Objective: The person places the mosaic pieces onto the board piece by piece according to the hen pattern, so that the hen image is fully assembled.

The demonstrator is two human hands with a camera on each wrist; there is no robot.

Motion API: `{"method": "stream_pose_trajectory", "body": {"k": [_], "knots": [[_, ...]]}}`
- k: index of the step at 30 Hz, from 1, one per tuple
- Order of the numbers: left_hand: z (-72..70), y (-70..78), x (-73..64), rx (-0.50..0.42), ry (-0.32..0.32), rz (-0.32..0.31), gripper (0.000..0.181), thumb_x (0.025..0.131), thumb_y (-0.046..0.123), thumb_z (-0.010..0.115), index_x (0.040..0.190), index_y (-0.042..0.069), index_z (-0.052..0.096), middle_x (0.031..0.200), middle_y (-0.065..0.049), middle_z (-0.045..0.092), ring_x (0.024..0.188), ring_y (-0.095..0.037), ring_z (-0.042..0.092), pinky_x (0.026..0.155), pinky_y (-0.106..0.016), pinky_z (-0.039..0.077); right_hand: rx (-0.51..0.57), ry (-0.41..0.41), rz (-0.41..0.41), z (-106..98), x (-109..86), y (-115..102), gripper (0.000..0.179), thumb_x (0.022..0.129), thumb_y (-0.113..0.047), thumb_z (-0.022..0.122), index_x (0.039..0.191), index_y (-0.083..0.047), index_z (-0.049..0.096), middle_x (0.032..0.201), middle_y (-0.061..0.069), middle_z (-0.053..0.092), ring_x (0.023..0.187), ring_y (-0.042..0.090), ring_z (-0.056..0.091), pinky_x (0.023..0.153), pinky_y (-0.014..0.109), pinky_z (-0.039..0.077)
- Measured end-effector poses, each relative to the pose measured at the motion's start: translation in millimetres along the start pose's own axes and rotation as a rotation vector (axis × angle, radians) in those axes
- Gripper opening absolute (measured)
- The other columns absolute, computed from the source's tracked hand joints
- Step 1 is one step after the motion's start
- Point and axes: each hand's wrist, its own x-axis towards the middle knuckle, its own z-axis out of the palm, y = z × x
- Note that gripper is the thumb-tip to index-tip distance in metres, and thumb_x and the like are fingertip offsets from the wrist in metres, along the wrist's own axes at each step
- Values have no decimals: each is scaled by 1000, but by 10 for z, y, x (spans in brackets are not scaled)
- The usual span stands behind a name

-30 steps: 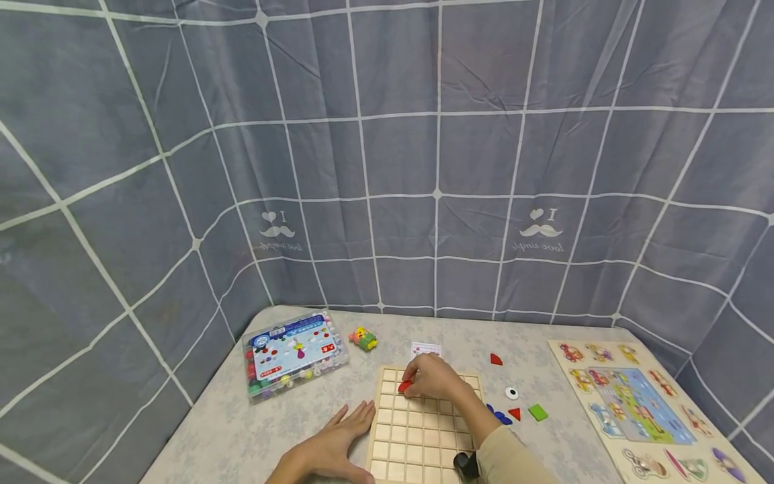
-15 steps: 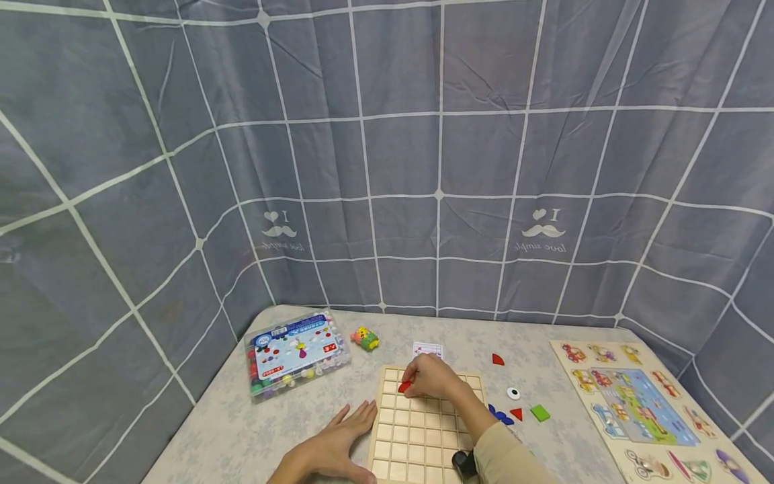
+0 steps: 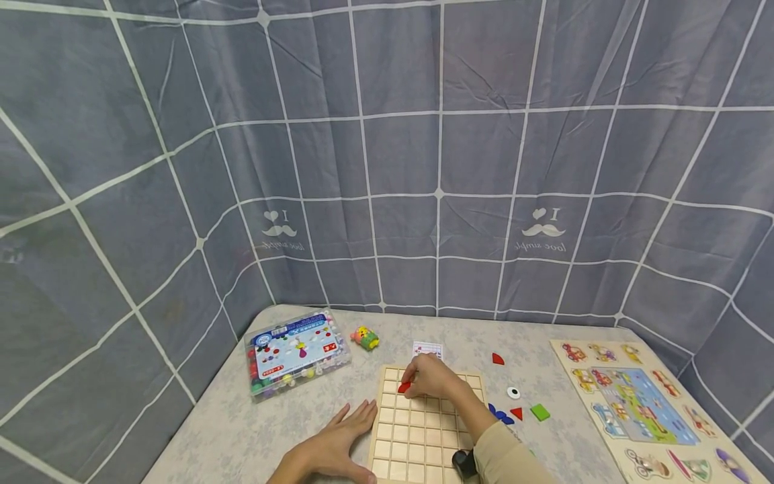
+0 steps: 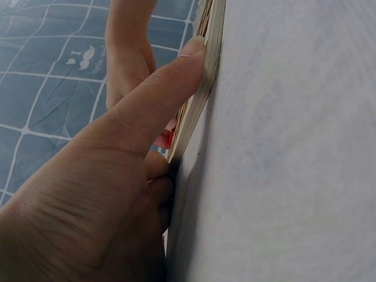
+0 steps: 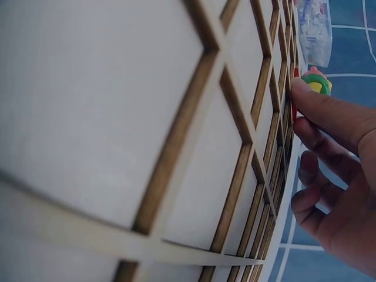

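Observation:
A pale wooden board with a raised grid lies at the front of the table. Over its far left part, my right hand pinches a small flat red piece between thumb and fingers, right at the grid cells. In the right wrist view the thumb and index finger meet at the red piece, which the thumb partly covers. My left hand rests beside the board with fingers spread, and its thumb touches the board's side edge in the left wrist view.
Right of the board lie a red quarter-circle, an eye disc, blue petal-shaped pieces, a red triangle and a green square. A picture puzzle, bead box, small toy and printed card surround it.
The head view has shifted very slightly. Both hands keep their places, and the red piece stays in the right hand's pinch, turned a little at most.

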Motion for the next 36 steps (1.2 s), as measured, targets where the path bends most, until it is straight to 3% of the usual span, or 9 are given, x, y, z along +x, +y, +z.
{"method": "stream_pose_trajectory", "body": {"k": [12, 20, 24, 30, 36], "knots": [[-7, -14, 13, -30, -22, -14, 110, 77, 62, 72, 154, 3, 21, 163, -12, 17, 152, -31, 13, 121, -59, 7, 24, 6, -4, -21, -41, 19, 20, 70, -17, 88, 87, -12, 78, 79, -5, 72, 73, 6, 57, 64, 21, 48], [3, -40, 9, -42, -29, -7, 107, 79, 62, 70, 154, 3, 20, 163, -12, 16, 152, -31, 13, 119, -61, 6, 54, 24, 13, -122, -183, 53, 14, 74, -17, 83, 87, -15, 78, 92, -2, 74, 94, 21, 61, 79, 37, 52], [-2, -54, 1, -26, -17, -4, 108, 78, 62, 70, 154, 3, 21, 163, -12, 17, 152, -31, 14, 119, -60, 7, 90, 45, 8, -195, -275, 90, 17, 77, -14, 81, 92, -10, 77, 98, 3, 73, 88, 19, 61, 72, 35, 52], [-14, -62, 0, -11, -28, -20, 108, 78, 63, 69, 154, 5, 21, 164, -12, 17, 152, -29, 15, 120, -58, 9, 61, 89, 21, -324, -454, 222, 22, 78, -17, 80, 97, -8, 76, 98, 4, 73, 84, 19, 60, 70, 35, 51], [3, -56, 18, -10, -43, -16, 106, 80, 62, 68, 154, 4, 21, 163, -12, 18, 152, -28, 16, 120, -60, 10, 113, 134, 75, -505, -712, 458, 24, 80, -17, 79, 101, -6, 75, 100, 8, 71, 64, 11, 42, 52, 24, 37]]}}
